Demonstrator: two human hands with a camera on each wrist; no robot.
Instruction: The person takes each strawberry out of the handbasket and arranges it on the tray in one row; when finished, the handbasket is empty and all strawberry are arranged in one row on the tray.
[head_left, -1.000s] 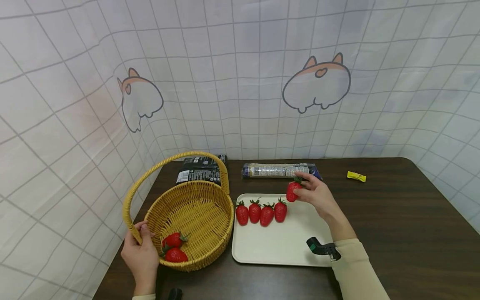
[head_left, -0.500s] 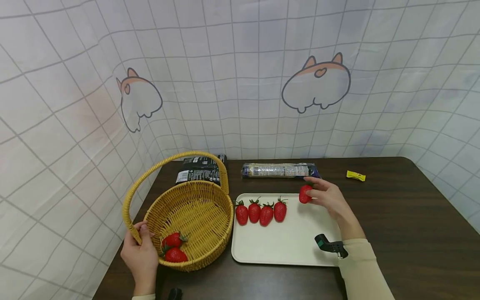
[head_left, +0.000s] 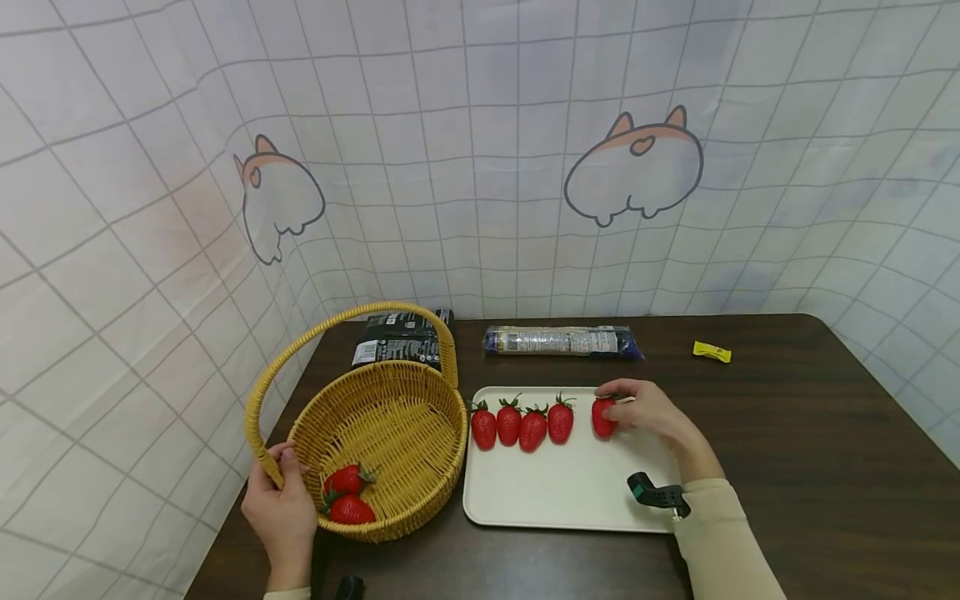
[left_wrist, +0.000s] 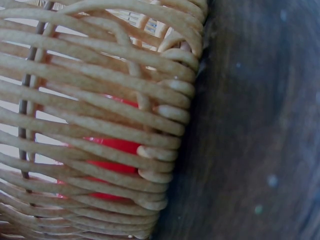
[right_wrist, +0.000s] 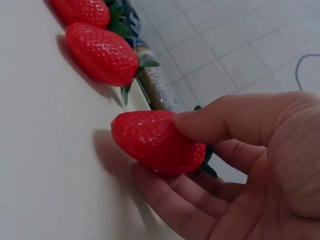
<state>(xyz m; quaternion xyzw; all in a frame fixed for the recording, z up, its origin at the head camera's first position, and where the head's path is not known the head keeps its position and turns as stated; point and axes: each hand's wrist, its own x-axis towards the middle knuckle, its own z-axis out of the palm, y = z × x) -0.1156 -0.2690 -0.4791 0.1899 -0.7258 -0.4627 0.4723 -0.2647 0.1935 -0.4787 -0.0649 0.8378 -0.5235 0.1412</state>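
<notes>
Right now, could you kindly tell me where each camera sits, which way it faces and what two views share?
Head: worn on the head, facing forward and down at the basket and tray; the left hand, right hand and right sleeve show.
Left wrist: worn on that wrist, facing the basket's woven side up close, with tabletop alongside; no hand plainly shows.
Right wrist: worn on that wrist, facing the held strawberry and tray; the right hand shows.
Head and right wrist both show the right hand and that strawberry.

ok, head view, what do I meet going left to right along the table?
Left hand, two strawberries in the wicker basket, four strawberries in a row on the white tray, pinched strawberry, right hand, small yellow packet.
</notes>
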